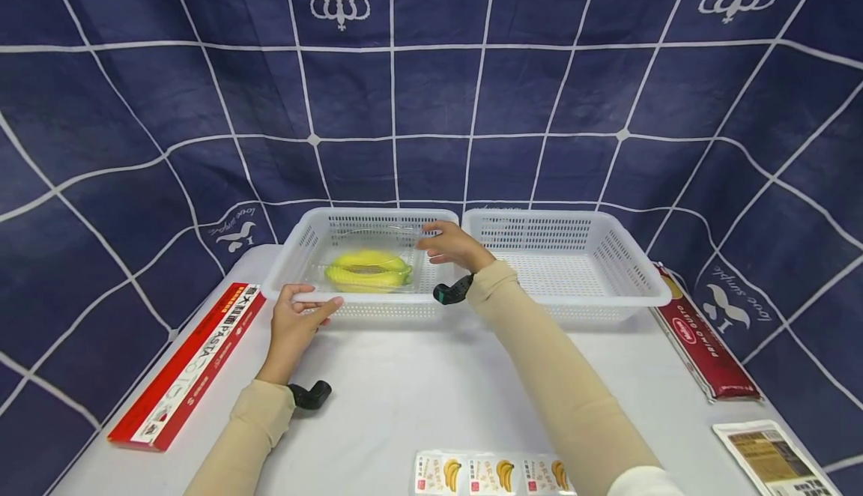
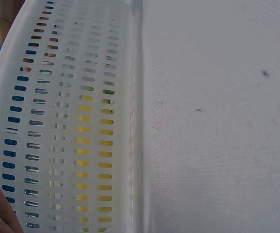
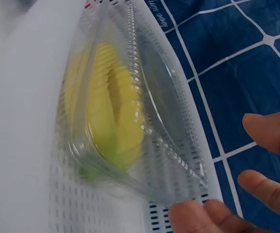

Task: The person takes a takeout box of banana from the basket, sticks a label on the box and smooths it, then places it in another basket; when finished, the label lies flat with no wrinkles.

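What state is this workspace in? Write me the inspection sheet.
Surface: white table, bearing left basket and right basket side by side.
Work items: yellow fruit in a clear container inside the left basket.
Clutter: red pasta box at left; dark red packet and flat pouch at right; banana-pictured strip at the near edge.
Hands: left hand holds the left basket's front rim; right hand at the container's edge, contact uncertain.
Cables: nothing seen.
Surroundings: blue cloth with white lines behind and at both sides.

Head cam bright, R wrist sl. blurry
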{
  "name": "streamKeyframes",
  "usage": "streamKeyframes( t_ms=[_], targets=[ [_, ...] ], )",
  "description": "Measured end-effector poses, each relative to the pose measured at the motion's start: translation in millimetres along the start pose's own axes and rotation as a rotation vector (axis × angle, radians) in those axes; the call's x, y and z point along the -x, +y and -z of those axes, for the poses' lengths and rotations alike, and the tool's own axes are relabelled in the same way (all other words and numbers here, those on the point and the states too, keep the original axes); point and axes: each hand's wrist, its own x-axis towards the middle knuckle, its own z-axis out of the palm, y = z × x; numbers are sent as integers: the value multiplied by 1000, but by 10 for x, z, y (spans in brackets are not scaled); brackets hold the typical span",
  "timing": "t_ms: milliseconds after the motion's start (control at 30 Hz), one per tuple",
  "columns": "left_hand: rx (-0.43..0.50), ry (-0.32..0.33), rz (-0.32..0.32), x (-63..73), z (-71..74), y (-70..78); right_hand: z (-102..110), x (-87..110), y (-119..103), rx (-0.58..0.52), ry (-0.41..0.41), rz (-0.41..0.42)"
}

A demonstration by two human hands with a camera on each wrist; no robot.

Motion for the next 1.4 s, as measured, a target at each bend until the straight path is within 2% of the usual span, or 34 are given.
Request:
streamKeyframes(
  t_ms=[200,333,633,733,1100,1400],
  targets=[
    [5,3,3,-11,8,-13,-140,-58,25,30,15,-50],
    [4,7,-2,-7,-5,-12,-177,-78,46,64,-7,-95],
    [13,17,-24,16,-70,8,-148,-168,98,-40,-77,-183],
    [9,17,-25,24,-67,12,-156,-180,90,-61,-98,-189],
    [13,14,-25,8,-35,17,-199,-233,20,-8,-120,-189],
    [-8,17,-30,-13,-18,21,-211,-258,1,8,-93,-171]
  ],
)
